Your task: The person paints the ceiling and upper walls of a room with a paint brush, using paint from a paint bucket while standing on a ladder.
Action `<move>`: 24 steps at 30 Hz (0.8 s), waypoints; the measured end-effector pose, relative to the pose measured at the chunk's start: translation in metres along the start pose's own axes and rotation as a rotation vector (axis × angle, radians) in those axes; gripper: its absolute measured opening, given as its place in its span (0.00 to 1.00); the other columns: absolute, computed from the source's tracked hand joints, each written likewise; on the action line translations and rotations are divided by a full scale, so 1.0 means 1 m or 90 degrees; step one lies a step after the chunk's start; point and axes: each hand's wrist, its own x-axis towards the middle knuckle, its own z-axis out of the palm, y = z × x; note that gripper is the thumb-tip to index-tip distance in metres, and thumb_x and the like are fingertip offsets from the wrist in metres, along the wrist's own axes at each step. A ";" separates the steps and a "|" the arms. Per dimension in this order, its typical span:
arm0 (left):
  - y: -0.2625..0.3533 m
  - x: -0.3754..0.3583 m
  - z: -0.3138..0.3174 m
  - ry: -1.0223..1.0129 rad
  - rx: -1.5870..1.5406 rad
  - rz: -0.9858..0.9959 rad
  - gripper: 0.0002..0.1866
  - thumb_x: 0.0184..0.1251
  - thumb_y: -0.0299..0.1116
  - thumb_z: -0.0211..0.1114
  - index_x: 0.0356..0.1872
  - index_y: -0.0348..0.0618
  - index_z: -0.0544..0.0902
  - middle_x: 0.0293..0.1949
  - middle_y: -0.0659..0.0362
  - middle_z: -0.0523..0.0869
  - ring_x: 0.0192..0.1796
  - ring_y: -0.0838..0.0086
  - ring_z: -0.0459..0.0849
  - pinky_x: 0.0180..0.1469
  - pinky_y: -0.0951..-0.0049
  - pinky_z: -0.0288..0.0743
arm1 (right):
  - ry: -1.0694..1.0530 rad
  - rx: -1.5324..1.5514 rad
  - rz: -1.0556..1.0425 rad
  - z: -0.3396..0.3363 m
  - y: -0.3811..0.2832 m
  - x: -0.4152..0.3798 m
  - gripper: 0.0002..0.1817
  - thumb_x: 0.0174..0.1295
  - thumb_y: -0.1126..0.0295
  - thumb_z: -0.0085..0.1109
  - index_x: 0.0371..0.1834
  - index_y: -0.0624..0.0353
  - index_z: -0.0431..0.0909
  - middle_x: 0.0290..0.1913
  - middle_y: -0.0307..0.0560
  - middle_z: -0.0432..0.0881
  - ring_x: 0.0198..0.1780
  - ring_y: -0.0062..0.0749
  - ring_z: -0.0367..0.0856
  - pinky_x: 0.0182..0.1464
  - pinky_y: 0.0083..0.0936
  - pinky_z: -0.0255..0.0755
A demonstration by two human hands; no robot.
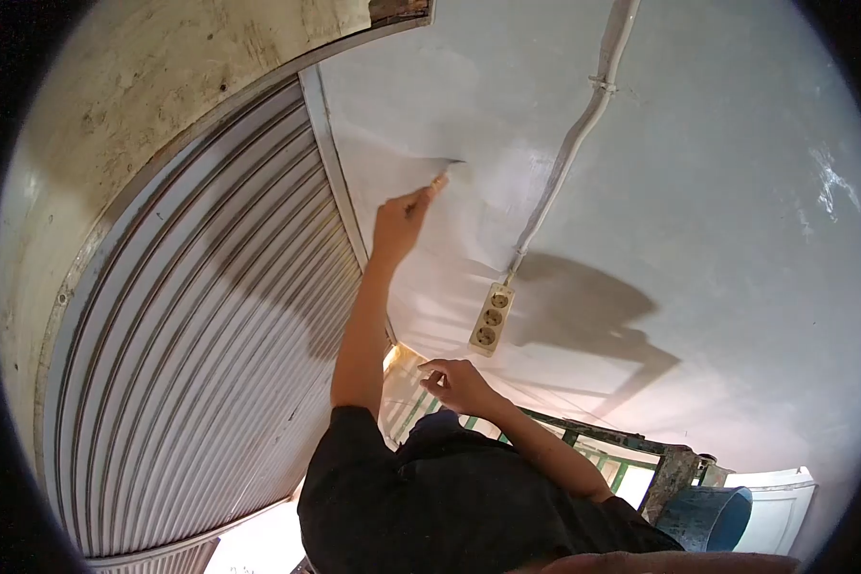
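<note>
My left hand reaches up to the pale grey wall, its fingers closed around a putty knife. The thin dark edge of the knife lies against the wall, beside a smooth, shiny patch. Lower down, my right hand is held in front of my chest with loosely bent fingers that stand apart. I see nothing in it. A white socket strip hangs on the wall just above this hand, and the two do not touch.
A white cable conduit runs up the wall from the strip. Left of my arm is a ribbed metal shutter with a stained beam over it. A blue bucket stands at the lower right near a green metal frame.
</note>
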 end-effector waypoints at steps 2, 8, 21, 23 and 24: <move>-0.021 0.024 -0.008 0.057 -0.019 0.057 0.24 0.79 0.51 0.64 0.55 0.39 0.88 0.20 0.60 0.77 0.26 0.79 0.70 0.31 0.69 0.71 | 0.014 0.009 -0.005 -0.001 0.004 0.000 0.19 0.67 0.63 0.66 0.57 0.60 0.84 0.39 0.51 0.91 0.36 0.48 0.89 0.43 0.40 0.80; -0.080 0.074 -0.067 0.308 0.234 -0.050 0.18 0.81 0.48 0.60 0.57 0.52 0.90 0.31 0.47 0.90 0.24 0.62 0.84 0.29 0.65 0.75 | 0.054 0.025 -0.033 -0.011 0.009 -0.006 0.19 0.68 0.65 0.67 0.58 0.64 0.84 0.37 0.51 0.91 0.28 0.35 0.85 0.36 0.31 0.78; -0.037 0.130 -0.038 0.398 0.280 0.039 0.18 0.79 0.30 0.52 0.51 0.20 0.82 0.34 0.31 0.87 0.38 0.38 0.89 0.42 0.46 0.84 | 0.067 0.036 -0.032 -0.014 0.017 0.000 0.19 0.69 0.65 0.67 0.58 0.63 0.84 0.36 0.50 0.91 0.27 0.32 0.84 0.35 0.31 0.77; -0.046 0.140 -0.029 0.476 0.282 0.019 0.16 0.76 0.31 0.55 0.45 0.25 0.85 0.33 0.33 0.87 0.38 0.36 0.88 0.44 0.43 0.82 | 0.073 0.038 -0.025 -0.016 0.020 -0.001 0.18 0.69 0.65 0.67 0.58 0.63 0.84 0.36 0.50 0.91 0.28 0.32 0.84 0.35 0.31 0.77; -0.048 0.143 -0.028 0.471 0.280 0.021 0.16 0.76 0.31 0.55 0.45 0.25 0.85 0.33 0.33 0.87 0.38 0.36 0.88 0.44 0.43 0.82 | 0.079 0.046 -0.020 -0.017 0.021 -0.002 0.18 0.69 0.66 0.67 0.58 0.63 0.84 0.36 0.51 0.90 0.28 0.32 0.84 0.35 0.31 0.77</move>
